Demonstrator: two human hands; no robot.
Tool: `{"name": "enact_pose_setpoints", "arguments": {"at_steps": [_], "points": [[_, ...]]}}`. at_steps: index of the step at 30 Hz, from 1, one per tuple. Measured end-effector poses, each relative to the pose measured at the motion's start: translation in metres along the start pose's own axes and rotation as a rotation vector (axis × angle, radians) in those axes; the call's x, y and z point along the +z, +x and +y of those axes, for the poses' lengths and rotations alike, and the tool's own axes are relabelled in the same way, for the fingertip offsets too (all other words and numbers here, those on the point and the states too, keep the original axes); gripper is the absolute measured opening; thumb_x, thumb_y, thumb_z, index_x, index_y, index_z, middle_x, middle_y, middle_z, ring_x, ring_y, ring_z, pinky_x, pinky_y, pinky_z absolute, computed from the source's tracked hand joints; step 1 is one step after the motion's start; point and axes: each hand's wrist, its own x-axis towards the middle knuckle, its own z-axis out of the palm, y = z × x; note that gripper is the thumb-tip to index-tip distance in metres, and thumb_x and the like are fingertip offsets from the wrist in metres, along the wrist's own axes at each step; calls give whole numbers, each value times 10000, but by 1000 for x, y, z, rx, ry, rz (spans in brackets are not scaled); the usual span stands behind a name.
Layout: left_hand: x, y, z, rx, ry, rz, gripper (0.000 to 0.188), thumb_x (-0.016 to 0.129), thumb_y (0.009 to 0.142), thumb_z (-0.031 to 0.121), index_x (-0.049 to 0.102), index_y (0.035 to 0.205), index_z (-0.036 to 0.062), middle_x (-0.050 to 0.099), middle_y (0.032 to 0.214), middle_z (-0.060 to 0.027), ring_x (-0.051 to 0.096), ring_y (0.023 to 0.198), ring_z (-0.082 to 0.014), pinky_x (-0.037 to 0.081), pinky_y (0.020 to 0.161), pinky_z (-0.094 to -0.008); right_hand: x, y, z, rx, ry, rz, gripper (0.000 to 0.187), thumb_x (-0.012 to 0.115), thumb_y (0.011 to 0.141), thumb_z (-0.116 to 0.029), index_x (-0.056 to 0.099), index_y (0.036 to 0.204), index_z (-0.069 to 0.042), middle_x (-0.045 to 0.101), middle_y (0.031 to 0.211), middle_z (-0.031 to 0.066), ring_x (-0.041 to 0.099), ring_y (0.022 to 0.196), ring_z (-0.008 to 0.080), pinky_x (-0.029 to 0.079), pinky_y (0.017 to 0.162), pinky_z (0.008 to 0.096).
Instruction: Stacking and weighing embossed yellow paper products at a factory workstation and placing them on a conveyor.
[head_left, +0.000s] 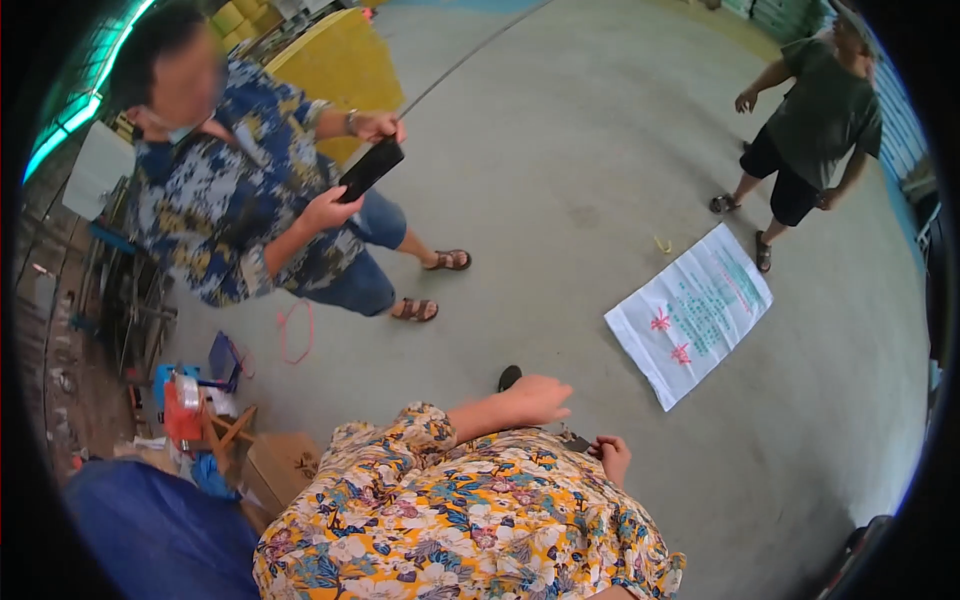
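Note:
My left hand (540, 401) is held out in front of my flowered shirt (450, 510), its fingers loosely stretched to the right and nothing seen in them. Close to my right side, my right hand (613, 458) is closed, with its fingers curled. A small dark object (577, 443) shows at its thumb side, partly hidden by the shirt; its kind is unclear. On the floor ahead to the right lies a flat white woven sack (690, 315) with red and green print, apart from both hands.
At the left a person (230, 180) in a patterned shirt holds a black phone (372, 168). Another person (820, 120) stands beyond the sack. Near my left lie a cardboard box (280, 465), a red device (183, 405), a pink cord (292, 335) and a blue cover (150, 530).

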Motion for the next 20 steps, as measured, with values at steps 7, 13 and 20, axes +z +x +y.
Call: {"name": "enact_pose_setpoints", "arguments": {"at_steps": [7, 13, 20], "points": [[118, -33, 59, -115, -36, -21, 403, 610, 892, 365, 587, 1137, 46, 660, 1039, -189, 626, 1007, -375, 506, 831, -491, -104, -6, 73, 97, -67, -51, 203, 454, 851, -4, 643, 913, 32, 664, 778, 119, 641, 621, 175, 505, 545, 276], [138, -56, 59, -174, -48, 57, 395, 616, 887, 360, 592, 1127, 47, 664, 1012, -186, 634, 972, -383, 508, 812, -494, -91, 0, 83, 52, -61, -60, 208, 454, 848, -6, 649, 913, 24, 665, 778, 117, 636, 613, 171, 505, 544, 272], [139, -21, 15, -76, -26, 52, 425, 644, 869, 360, 592, 1173, 69, 668, 1032, -195, 639, 965, -388, 511, 810, -492, -63, 21, 98, 61, -44, -62, 201, 480, 860, -39, 647, 962, 8, 680, 821, 121, 650, 660, 182, 528, 581, 287]]}}
